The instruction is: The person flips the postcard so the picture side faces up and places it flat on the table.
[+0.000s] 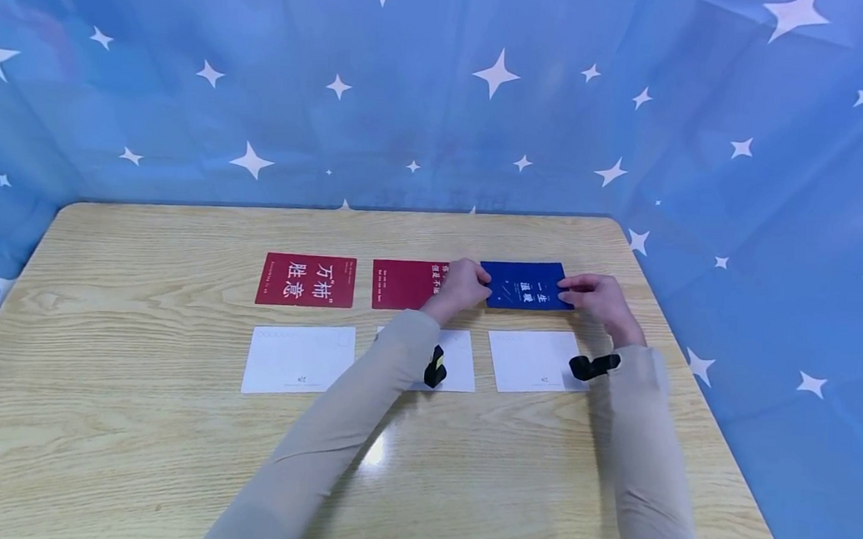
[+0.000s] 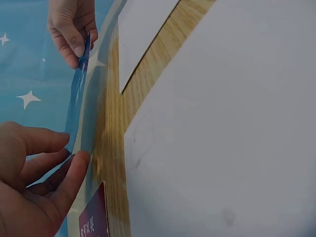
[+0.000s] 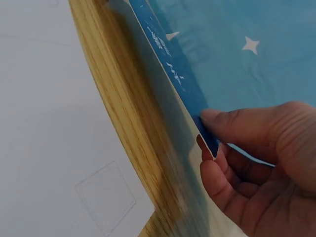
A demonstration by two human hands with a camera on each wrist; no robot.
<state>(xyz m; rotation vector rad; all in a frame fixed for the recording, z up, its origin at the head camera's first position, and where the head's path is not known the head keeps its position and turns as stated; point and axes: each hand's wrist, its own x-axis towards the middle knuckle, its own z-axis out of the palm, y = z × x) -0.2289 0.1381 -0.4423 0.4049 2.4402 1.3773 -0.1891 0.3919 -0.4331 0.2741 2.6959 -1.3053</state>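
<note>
Both hands hold a blue card (image 1: 524, 286) with white lettering at the back right of the table. My left hand (image 1: 463, 291) pinches its left edge and overlaps the right end of a red card (image 1: 404, 286) in the head view. At the opposite edge, my right hand (image 1: 604, 302) pinches the card between thumb and fingers. The right wrist view shows the thumb on the printed face of the card (image 3: 170, 69), other fingers behind it. Seen from the left wrist, the card (image 2: 78, 94) is nearly edge-on, stretched between both hands.
Another red card (image 1: 306, 282) with white characters lies farther left. In the front row lie three white cards: one at left (image 1: 299, 360), one in the middle (image 1: 459, 359) partly behind the left sleeve, one at right (image 1: 533, 362). A blue starred curtain (image 1: 414, 93) borders the wooden table (image 1: 134, 324).
</note>
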